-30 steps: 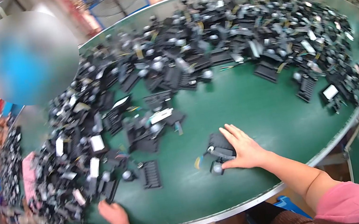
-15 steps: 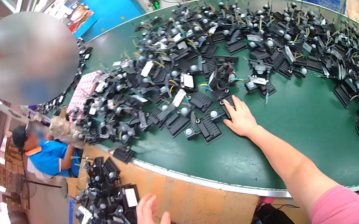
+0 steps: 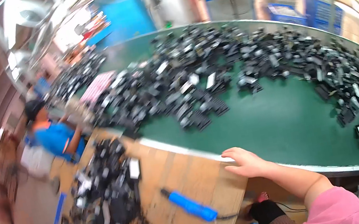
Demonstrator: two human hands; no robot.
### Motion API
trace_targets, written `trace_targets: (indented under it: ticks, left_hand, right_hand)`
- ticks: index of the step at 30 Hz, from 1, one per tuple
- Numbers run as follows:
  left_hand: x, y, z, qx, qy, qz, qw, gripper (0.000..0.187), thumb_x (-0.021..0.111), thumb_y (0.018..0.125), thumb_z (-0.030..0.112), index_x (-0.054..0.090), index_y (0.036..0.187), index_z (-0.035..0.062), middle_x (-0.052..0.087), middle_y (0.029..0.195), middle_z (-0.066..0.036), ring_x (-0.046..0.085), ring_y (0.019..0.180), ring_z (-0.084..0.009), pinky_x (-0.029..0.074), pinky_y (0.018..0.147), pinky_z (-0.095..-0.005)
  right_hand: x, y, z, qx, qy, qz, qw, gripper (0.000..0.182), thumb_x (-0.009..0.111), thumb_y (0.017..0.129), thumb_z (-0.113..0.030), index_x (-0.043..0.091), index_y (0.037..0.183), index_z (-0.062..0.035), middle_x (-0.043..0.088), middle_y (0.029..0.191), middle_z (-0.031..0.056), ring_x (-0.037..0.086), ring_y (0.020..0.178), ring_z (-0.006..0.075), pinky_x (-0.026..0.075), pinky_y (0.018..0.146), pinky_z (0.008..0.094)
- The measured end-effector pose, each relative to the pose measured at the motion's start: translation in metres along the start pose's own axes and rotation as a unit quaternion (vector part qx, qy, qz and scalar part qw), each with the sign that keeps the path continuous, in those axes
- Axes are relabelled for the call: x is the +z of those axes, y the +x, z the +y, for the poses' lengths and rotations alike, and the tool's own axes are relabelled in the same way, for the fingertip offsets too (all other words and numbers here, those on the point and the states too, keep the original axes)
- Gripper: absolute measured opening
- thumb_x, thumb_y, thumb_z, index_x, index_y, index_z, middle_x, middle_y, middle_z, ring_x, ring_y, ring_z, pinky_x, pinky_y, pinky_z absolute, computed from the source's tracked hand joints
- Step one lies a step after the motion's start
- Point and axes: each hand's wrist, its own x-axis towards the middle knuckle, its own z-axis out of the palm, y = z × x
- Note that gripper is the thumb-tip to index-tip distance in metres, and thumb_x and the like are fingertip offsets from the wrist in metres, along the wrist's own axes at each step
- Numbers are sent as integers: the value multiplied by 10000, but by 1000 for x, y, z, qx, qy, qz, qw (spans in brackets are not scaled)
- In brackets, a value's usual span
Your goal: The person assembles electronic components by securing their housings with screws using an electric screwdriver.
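My right hand [image 3: 247, 163] is over the corner where the cardboard-topped bench [image 3: 207, 160] meets the green table [image 3: 258, 122]. Its fingers are stretched out to the left and apart, with nothing in them. My left hand is out of view. On the bench lies a blue electric screwdriver [image 3: 191, 207] with a dark tip and a cord, left of my right hand. A heap of black finned lamp units [image 3: 109, 206] covers the bench's left side. Motion blur hides their detail.
Many more black lamp units [image 3: 270, 55] form a thick band along the far and right sides of the green table. A pink-and-white box [image 3: 98, 86] stands among them. A person in a blue shirt [image 3: 57, 138] works at the left. Blue crates [image 3: 287, 14] stand behind.
My right hand has left the lamp units and drawn back to the bench corner. My left hand has gone out of view. The camera view has shifted, showing the whole screwdriver.
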Motion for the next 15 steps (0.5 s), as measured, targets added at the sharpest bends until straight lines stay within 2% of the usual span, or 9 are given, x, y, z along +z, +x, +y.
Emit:
trace_targets:
  ticks: [1, 2, 3, 5, 8, 13, 15]
  left_hand:
    - [9, -13, -17, 28, -4, 12, 1000, 285, 620, 897, 79, 646, 1167, -11, 636, 1217, -223, 566, 1162, -404, 444, 1016, -458]
    - [10, -27, -18, 11, -2, 32, 999, 279, 622, 899, 79, 647, 1163, -7, 626, 1226, -230, 574, 1136, -419, 447, 1014, -464]
    - [8, -40, -17, -7, -10, 33, 999, 295, 638, 894, 85, 643, 1175, -5, 627, 1229, -234, 580, 1146, -401, 440, 1025, -471]
    - [13, -65, -41, 53, -5, 82, 995, 371, 665, 779, 20, 639, 1148, 16, 624, 1149, -196, 612, 1043, -362, 515, 898, -426]
    - [1, -90, -43, 47, -23, 162, 985, 281, 653, 753, 1, 680, 1032, 28, 660, 1019, -161, 620, 945, -360, 514, 840, -446]
    - [9, -113, -71, 76, -41, 208, 974, 269, 660, 744, 16, 687, 1010, 53, 659, 1012, -113, 621, 928, -319, 503, 821, -435]
    - [7, -116, -70, 83, -59, 208, 973, 247, 661, 754, 36, 682, 999, 65, 651, 1009, -95, 617, 941, -299, 490, 828, -423]
  right_hand:
    - [15, -19, -20, -16, 23, -33, 999, 543, 657, 911, -333, 552, 1342, -19, 560, 1358, 214, 500, 1305, 371, 400, 1117, 435]
    - [27, -32, -42, 22, 27, -71, 997, 584, 656, 924, -384, 538, 1350, -2, 541, 1385, 226, 492, 1314, 377, 393, 1122, 431]
    - [37, -43, -61, 19, 16, -87, 996, 632, 664, 915, -404, 518, 1373, 6, 525, 1401, 233, 481, 1326, 380, 387, 1126, 431]
    - [61, -55, -97, 28, -15, -121, 992, 723, 669, 902, -447, 474, 1419, 18, 495, 1427, 246, 462, 1348, 381, 380, 1132, 429]
    - [92, -58, -131, 83, -100, -143, 981, 829, 663, 882, -504, 415, 1473, 22, 482, 1430, 262, 460, 1350, 383, 391, 1120, 430]
    - [136, -39, -142, 101, -200, -150, 963, 808, 714, 805, -493, 510, 1384, 32, 558, 1335, 268, 553, 1245, 399, 450, 1052, 454]
    - [152, -24, -134, 104, -245, -121, 956, 755, 726, 778, -459, 547, 1330, 24, 583, 1288, 267, 581, 1202, 401, 473, 1022, 456]
